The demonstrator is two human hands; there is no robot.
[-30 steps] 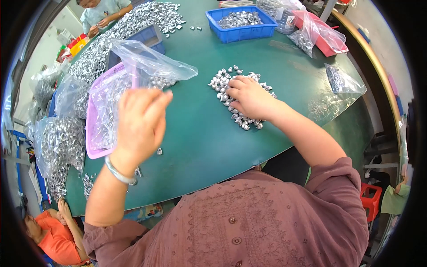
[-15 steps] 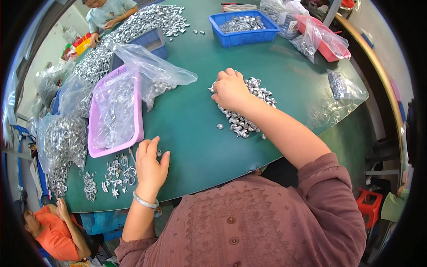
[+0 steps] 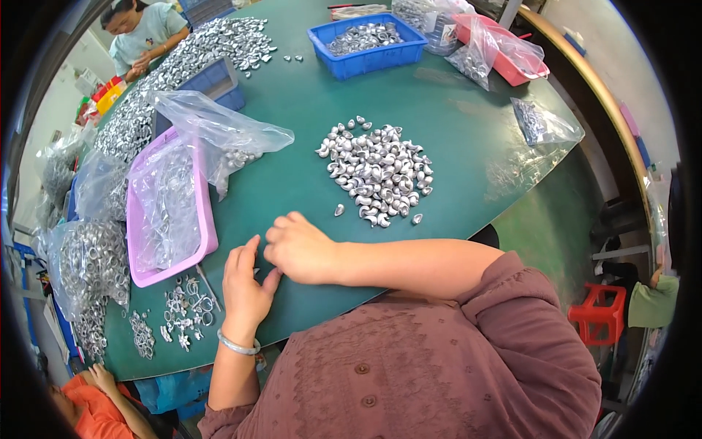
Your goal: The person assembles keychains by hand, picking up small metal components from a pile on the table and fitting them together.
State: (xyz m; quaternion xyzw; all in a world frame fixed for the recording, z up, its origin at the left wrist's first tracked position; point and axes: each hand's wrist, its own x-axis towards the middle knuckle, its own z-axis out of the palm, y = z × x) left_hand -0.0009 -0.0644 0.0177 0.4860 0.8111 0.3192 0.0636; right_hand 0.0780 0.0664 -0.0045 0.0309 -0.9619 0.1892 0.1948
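My left hand [image 3: 247, 289], with a pale bangle [image 3: 238, 345] at the wrist, rests low over the table's near edge. Its fingers are stretched forward and the thumb stands apart from them. A sliver of silvery metal shows in that gap, too small to name. Close against it, my right hand [image 3: 301, 250] is closed, knuckles up, its fingertips near the left thumb. What it holds, if anything, is hidden. Beyond the hands lies a loose pile of small silver curved metal pieces [image 3: 380, 172], with a few strays around its rim.
Left stands a pink tray [image 3: 208, 219] lined with a clear bag [image 3: 219, 124]. Small metal rings and castings [image 3: 186, 311] lie beside a thin tool [image 3: 208, 287]. Blue basket [image 3: 369, 62] and red basket [image 3: 523, 73] stand farther back. A co-worker [image 3: 146, 40] sits by a large metal heap [image 3: 212, 55].
My right hand has left the pile and come back beside my left hand. The left hand stays in about the same place. The whole view has shifted slightly.
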